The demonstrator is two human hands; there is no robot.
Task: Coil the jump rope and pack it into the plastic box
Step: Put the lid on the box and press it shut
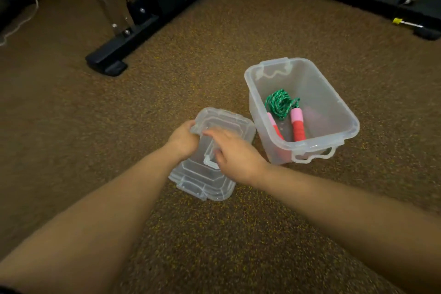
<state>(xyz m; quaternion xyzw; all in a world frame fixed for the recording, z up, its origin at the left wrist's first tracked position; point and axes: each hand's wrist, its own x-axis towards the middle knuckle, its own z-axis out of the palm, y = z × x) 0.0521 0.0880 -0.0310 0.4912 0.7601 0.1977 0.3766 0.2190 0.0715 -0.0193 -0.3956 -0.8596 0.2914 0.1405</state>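
The clear plastic box (338, 107) stands open on the brown floor at the right. Inside it lies the jump rope (280, 102), a green and white coil with two red and pink handles pointing toward me. Left of the box, the clear lid (214, 188) lies on the floor. My left hand (182, 139) grips the lid's far left edge. My right hand (235, 151) rests on the lid's middle, fingers curled around its raised handle.
Black and chrome gym machine bases (114, 55) stand on the floor at the back left and back right. A yellow-tipped pin (398, 21) sticks out at the far right. A white cord (16, 26) trails at the far left.
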